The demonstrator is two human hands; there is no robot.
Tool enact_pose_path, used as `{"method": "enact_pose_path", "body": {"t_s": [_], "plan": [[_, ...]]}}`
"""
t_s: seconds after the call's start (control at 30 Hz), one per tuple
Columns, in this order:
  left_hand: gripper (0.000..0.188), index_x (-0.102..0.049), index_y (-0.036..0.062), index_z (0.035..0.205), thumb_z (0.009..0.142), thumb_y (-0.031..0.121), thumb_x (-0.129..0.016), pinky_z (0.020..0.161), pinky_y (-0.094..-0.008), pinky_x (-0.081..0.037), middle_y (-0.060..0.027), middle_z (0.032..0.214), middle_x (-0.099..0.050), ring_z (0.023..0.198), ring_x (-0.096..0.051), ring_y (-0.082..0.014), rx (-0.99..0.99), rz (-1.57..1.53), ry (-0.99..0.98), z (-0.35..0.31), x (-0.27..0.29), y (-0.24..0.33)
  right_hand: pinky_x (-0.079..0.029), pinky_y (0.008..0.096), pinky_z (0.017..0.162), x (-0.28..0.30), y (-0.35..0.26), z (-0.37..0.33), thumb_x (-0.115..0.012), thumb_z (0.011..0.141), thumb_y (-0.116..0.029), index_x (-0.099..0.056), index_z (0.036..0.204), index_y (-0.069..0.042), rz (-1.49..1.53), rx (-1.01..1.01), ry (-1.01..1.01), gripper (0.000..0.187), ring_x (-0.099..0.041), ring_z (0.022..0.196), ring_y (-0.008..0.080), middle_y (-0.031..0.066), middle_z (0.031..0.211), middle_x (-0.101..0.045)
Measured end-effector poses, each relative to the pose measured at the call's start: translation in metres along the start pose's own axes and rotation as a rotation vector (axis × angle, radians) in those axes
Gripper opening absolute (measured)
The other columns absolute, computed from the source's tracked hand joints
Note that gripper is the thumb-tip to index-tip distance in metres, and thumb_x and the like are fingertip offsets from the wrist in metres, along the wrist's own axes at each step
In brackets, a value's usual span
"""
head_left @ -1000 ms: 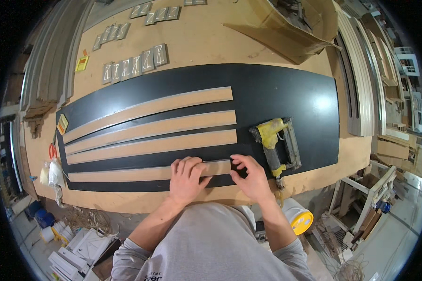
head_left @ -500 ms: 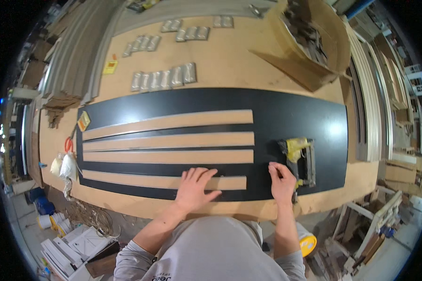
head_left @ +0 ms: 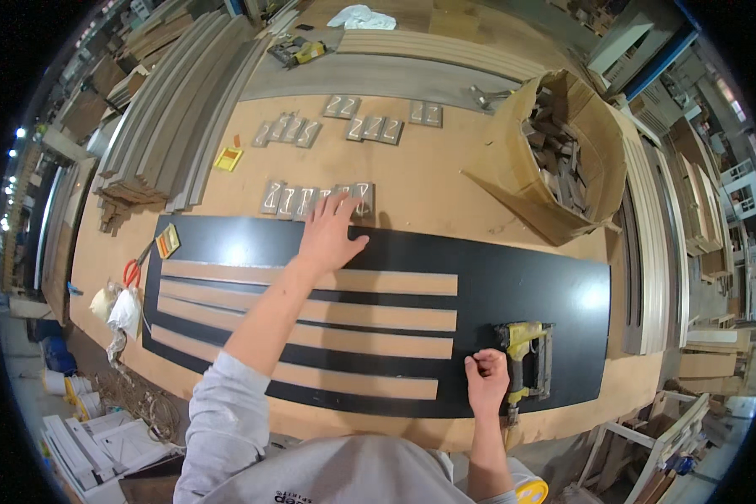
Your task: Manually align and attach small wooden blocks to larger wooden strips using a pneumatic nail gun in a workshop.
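Observation:
My left hand [head_left: 328, 239] reaches across the black panel [head_left: 554, 290], fingers spread over a row of small grey-brown blocks [head_left: 273, 197] that bear pale, glue-like squiggles. The fingertips cover some of these blocks; whether they touch them I cannot tell. Beneath my left forearm, several long tan strips [head_left: 386, 319] with light edges lie side by side on the panel. Low above the panel's right part, my right hand [head_left: 487, 382] is closed with thumb and fingers together; anything in it is too small to make out. Just right of it lies a yellow-and-black nail gun [head_left: 525, 357].
More small blocks [head_left: 374, 128] lie farther back. An open cardboard box [head_left: 500, 172] of wood offcuts stands at the back right. Long boards are stacked at left [head_left: 172, 109] and right [head_left: 638, 269]. Red-handled scissors [head_left: 132, 270] lie at the panel's left, by white bags [head_left: 124, 311].
My left hand has left the nearest strip and moved away from me to the row of blocks. My right hand stays closed beside the nail gun. The view has tilted up.

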State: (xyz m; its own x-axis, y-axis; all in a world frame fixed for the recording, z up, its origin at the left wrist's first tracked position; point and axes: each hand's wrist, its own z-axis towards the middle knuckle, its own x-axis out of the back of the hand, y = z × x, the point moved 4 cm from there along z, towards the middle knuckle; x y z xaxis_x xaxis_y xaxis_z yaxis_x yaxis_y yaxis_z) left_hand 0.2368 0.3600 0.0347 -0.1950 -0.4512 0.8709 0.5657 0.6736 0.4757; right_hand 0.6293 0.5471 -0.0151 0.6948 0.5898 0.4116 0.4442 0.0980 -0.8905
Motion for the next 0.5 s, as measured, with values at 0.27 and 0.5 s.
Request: {"method": "enact_pose_path", "body": {"t_s": [0.27,0.5], "plan": [[0.109,-0.033,0.0179,0.166,0.072,0.028,-0.087,0.125,-0.0596,-0.031,-0.0161,0.153,-0.054,0.145,-0.046,-0.0383,-0.139,0.262,-0.372,0.087,-0.023,-0.005,-0.054,0.0258,0.077,0.003,0.003,0.007,-0.079,0.094,-0.004,-0.066,0.133,-0.005,0.044,-0.031,0.024,0.041,-0.064,0.084,0.0092,0.0037,0.101,-0.073],[0.105,-0.034,0.0204,0.167,0.076,0.022,-0.086,0.125,-0.0561,-0.032,-0.0157,0.145,-0.058,0.141,-0.050,-0.0362,-0.633,-0.121,-0.508,-0.013,-0.008,0.132,-0.053,0.0252,0.078,0.003,-0.025,0.019,-0.076,0.098,-0.008,-0.070,0.132,-0.008,0.116,-0.030,-0.053,0.034,-0.065,0.089,0.0075,0.0020,0.109,-0.075]]}}
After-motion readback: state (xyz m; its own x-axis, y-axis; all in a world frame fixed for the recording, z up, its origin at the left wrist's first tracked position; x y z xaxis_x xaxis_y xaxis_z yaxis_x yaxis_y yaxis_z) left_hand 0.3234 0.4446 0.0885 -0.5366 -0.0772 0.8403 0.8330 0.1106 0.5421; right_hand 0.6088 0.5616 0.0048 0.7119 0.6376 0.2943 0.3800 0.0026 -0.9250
